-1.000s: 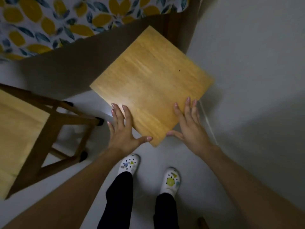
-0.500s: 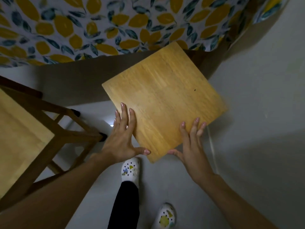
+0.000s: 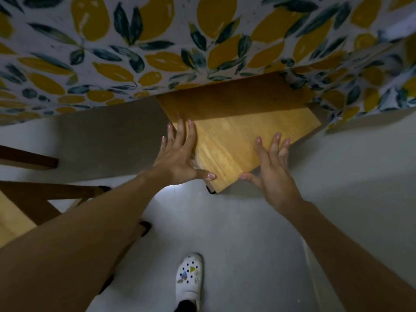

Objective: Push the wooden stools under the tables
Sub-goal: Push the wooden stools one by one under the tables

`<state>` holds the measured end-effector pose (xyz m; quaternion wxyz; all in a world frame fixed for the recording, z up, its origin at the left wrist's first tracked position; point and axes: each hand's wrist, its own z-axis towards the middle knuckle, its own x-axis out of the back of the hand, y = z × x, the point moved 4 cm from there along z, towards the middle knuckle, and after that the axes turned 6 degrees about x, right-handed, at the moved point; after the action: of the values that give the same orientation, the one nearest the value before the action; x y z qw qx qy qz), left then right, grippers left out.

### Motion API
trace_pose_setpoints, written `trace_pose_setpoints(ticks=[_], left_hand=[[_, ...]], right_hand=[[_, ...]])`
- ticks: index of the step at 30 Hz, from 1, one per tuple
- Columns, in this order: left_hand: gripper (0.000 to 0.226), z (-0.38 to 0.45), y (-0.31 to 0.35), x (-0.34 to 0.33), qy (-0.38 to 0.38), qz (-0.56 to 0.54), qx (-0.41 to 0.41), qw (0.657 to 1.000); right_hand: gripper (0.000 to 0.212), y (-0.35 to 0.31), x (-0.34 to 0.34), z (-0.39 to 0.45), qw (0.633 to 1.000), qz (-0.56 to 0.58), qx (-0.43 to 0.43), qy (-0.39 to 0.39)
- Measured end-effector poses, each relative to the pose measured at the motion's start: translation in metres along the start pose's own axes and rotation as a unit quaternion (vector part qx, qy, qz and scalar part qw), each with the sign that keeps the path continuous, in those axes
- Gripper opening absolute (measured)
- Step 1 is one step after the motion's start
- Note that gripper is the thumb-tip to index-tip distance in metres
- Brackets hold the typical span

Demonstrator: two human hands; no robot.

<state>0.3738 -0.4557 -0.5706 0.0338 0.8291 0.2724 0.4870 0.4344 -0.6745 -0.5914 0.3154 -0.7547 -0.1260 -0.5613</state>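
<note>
wooden stool (image 3: 234,140) near corner toward person, far half under tablecloth (image 3: 157,41)

lemon-print tablecloth (image 3: 157,52), honey-brown stool (image 3: 236,140)

The stool (image 3: 236,143) seat is smooth, satin-finished wood with visible grain, the tablecloth (image 3: 157,46) matt printed cloth, the floor (image 3: 247,244) smooth and matt.

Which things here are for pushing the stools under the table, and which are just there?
For the job:
- wooden stool, partly under the table
- lemon-print tablecloth covering the table
- left hand and right hand, flat on the stool's seat
- second wooden stool, not yet pushed in

Just there:
- white clog
- grey floor
</note>
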Motion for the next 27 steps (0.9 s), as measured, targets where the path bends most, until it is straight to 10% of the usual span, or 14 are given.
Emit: trace_pose_setpoints(ticks=[9, 14, 27], left_hand=[[0.129, -0.003, 0.003, 0.001, 0.085, -0.081, 0.028, 0.993], [0.098, -0.068, -0.032, -0.033, 0.137, -0.154, 0.018, 0.978], [0.059, -0.378, -0.217, -0.104, 0.293, -0.120, 0.351, 0.881]], right_hand=[[0.098, -0.003, 0.025, 0.012, 0.997, -0.035, -0.053, -0.038], [0.077, -0.040, 0.016, -0.024, 0.997, -0.003, -0.042, 0.067], [0.080, -0.279, -0.083, -0.187, 0.973, 0.004, 0.222, -0.066]])
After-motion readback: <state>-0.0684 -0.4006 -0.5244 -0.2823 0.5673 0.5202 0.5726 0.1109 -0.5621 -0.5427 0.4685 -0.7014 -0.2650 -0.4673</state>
